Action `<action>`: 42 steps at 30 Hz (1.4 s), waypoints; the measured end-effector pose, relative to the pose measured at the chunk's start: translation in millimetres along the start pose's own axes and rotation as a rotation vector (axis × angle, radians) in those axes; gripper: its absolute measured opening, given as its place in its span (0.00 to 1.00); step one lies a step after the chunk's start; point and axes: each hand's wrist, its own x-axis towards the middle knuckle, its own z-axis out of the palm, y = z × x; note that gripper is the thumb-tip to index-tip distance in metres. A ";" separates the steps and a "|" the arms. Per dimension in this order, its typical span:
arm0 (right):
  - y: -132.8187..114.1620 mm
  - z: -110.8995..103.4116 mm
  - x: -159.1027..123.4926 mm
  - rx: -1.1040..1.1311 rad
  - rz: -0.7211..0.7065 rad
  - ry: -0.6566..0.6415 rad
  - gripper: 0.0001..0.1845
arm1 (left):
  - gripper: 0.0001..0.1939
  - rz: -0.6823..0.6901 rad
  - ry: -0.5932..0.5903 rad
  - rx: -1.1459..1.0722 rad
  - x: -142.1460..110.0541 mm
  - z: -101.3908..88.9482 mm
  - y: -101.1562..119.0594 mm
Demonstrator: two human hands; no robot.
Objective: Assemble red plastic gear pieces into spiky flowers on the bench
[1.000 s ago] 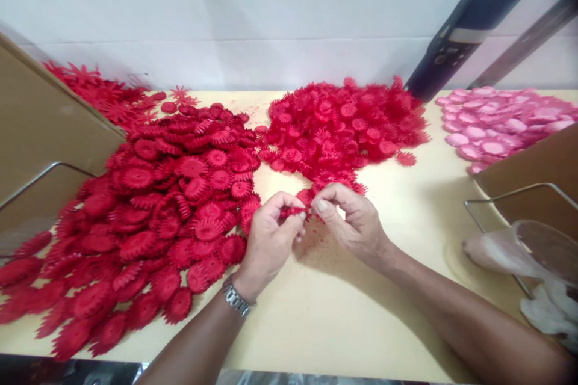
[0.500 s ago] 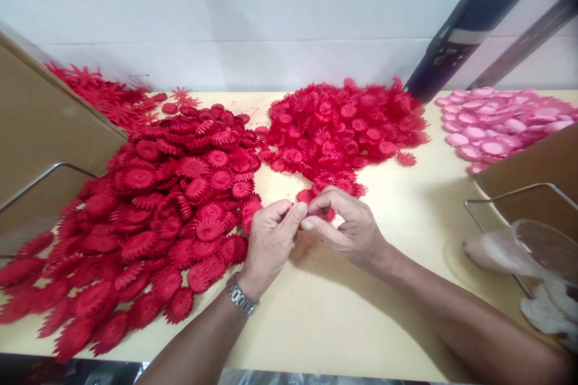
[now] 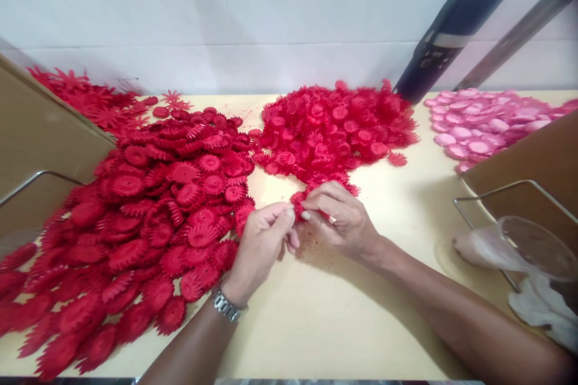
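Observation:
Over the middle of the table, my left hand and my right hand meet fingertip to fingertip, both closed in a pinch. A small red flower piece with a toothed edge shows between the fingertips, largely covered by them. A metal-link watch sits on my left wrist. Just behind my right hand lies the near end of a heap of small red flower pieces. To the left of my left hand spreads a big pile of darker red toothed discs, overlapping one another.
Red star-shaped cut-outs lie at the back left beside a cardboard panel. Pink discs are heaped at the back right. A clear plastic cup lies tilted by a wire frame. A dark blue device leans against the wall.
The view has shifted slightly, so most things appear further left. My fingertips have drawn a little apart, and more red shows between them.

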 end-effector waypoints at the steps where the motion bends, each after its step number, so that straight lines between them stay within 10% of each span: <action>1: -0.2 -0.1 0.0 0.007 0.003 0.005 0.05 | 0.12 -0.009 0.006 -0.030 0.4 0.1 1.1; 31: -1.9 2.9 -0.5 0.203 0.082 -0.017 0.03 | 0.06 -0.017 0.137 -0.270 1.8 9.0 4.8; 42: -5.0 -7.7 4.7 0.429 0.421 -0.064 0.07 | 0.04 0.032 0.082 -0.416 -0.2 6.8 6.4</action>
